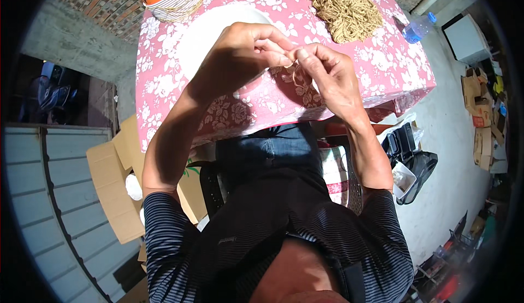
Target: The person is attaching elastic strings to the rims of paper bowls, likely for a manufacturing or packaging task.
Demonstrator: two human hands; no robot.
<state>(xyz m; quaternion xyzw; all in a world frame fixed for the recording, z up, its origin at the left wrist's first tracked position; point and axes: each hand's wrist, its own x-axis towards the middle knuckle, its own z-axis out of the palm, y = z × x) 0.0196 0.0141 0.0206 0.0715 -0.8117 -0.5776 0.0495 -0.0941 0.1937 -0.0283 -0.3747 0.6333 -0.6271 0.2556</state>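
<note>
Above the near part of the table, my left hand [245, 46] and my right hand [333, 79] meet at the fingertips. Both are closed in a pinch on a thin tan cord [295, 77], and a small loop of it hangs below the fingers. Exactly how the cord runs between the fingertips is hidden. Behind my left hand lies a large white round thing [192, 40], partly covered by my wrist. A tangled heap of tan cord [346, 12] rests farther back on the right of the flowered pink tablecloth [401, 76].
A stack of paper buckets [170, 3], orange at the top, stands at the far left, with cords around its sides. A clear bottle [417, 30] with a blue cap is by the table's right edge. An open cardboard box [109, 180] and a black bag [420, 174] flank me.
</note>
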